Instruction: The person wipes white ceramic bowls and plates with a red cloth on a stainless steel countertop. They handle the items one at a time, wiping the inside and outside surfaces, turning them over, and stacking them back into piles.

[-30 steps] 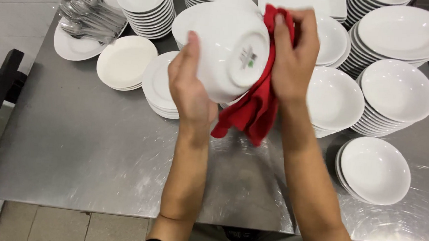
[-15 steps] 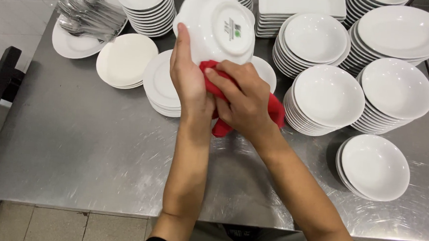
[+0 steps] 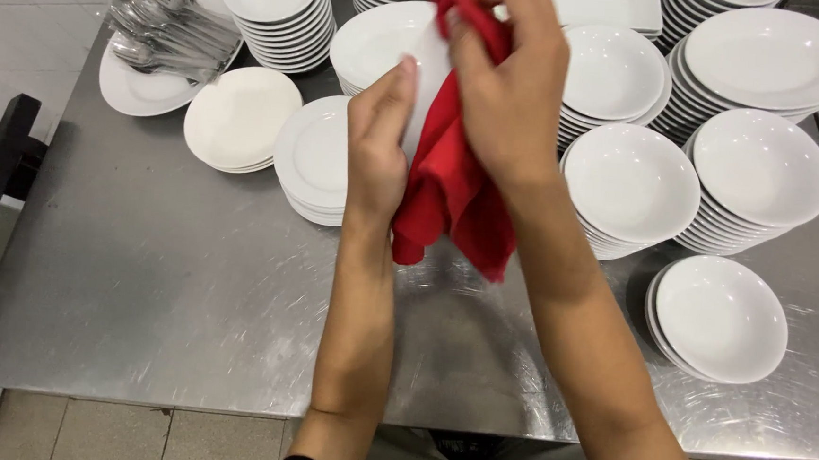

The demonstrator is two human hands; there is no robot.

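The white bowl (image 3: 428, 80) is held up on its edge above the plate stacks, the left hand (image 3: 376, 152) closed on its near rim and the right hand (image 3: 508, 84) pressing the red cloth (image 3: 449, 199) on it, with bare steel table (image 3: 141, 280) open in front toward the near edge.

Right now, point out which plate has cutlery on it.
The plate at the table's far left corner: it alone carries a pile of spoons; every other plate is bare.
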